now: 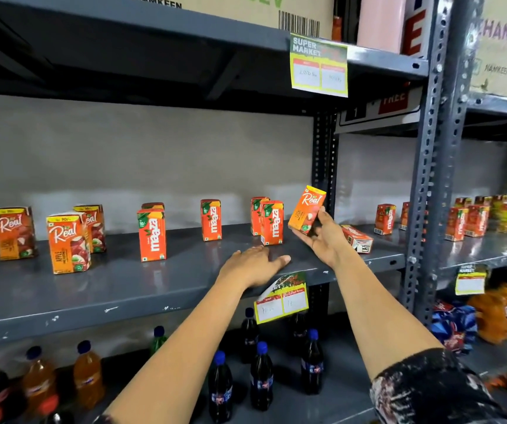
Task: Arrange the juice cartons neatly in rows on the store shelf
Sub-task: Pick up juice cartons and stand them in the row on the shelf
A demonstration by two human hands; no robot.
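Observation:
My right hand [322, 237] holds an orange Real litchi carton [306, 209] tilted in the air above the right end of the grey shelf [123, 289]. Flat on the shelf near its front edge rests my left hand [257, 261], fingers straight. Three Real cartons [68, 243] stand at the left of the shelf. Several Maaza cartons [152, 235] stand spread along the middle and right. One Maaza carton [357, 238] lies on its side just right of my right hand.
A perforated steel upright [429, 179] divides this bay from the right bay, where more cartons [475, 220] stand. Price tags hang from the shelf edges. Soft drink bottles [261, 374] fill the shelf below, and snack packets [503, 310] lie at lower right.

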